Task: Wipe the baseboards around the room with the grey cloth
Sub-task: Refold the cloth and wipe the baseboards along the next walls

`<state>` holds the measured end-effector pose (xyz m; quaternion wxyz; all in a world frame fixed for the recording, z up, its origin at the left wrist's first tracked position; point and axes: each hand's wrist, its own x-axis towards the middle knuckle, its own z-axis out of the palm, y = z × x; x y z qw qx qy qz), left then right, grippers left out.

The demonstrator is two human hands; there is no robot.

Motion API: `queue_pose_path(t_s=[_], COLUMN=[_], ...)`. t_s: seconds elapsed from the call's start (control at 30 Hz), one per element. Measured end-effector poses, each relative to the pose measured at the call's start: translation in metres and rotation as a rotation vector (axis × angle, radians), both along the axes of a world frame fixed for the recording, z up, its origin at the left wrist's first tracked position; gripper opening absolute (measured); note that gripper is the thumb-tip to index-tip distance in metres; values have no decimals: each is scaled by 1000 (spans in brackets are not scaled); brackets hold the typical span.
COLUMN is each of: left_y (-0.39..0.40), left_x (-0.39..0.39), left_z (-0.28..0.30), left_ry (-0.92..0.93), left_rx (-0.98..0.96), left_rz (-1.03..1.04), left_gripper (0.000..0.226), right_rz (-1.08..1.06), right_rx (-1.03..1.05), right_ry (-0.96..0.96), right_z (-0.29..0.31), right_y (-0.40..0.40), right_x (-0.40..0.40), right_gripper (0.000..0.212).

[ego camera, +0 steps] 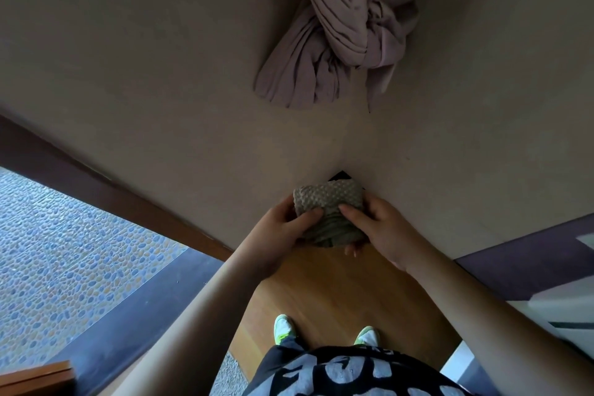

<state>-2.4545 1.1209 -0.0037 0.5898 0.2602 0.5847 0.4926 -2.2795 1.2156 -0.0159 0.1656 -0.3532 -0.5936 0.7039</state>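
Grey cloth (pixel 328 212) sits bunched between left hand (pixel 283 228) and right hand (pixel 382 228), both grips closed on it; folding it flat should wipe the corner baseboard (pixel 342 175) better.

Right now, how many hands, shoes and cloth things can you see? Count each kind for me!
Hands: 2, the left hand and the right hand
Shoes: 2, the left shoe and the right shoe
Cloth things: 2, the grey cloth and the knotted curtain
Total: 6
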Motion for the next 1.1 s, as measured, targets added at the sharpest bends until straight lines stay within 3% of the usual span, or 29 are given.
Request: queue_pose_path(t_s=[0.1, 0.2, 0.37, 0.53, 0.63, 0.9, 1.0, 1.1], left_y=[-2, -5, -16, -18, -19, -32, -35, -36], left_x=[0, -2, -5, 7, 9, -8, -15, -22], left_z=[-1, 0, 0, 1, 1, 0, -2, -2], left_ry=[320, 441, 238, -117, -220, -162, -9, 212], left_rx=[16, 37, 110, 118, 127, 237, 284, 312], left_rz=[-38, -36, -23, 65, 98, 47, 49, 8], left_gripper=[28, 18, 20, 37, 37, 37, 31, 39], right_rz=[-2, 23, 89, 26, -7, 4, 73, 142], right_rx=[-15, -21, -68, -46, -72, -336, -343, -443], right_ry=[-18, -6, 113, 154, 168, 348, 342, 384], right_z=[-4, -5, -1, -1, 0, -4, -4, -3], right_y=[0, -2, -4, -6, -7, -19, -20, -17], right_x=[-1, -1, 2, -3, -7, -13, -12, -9], right_gripper=[30, 36, 32, 31, 30, 38, 36, 29])
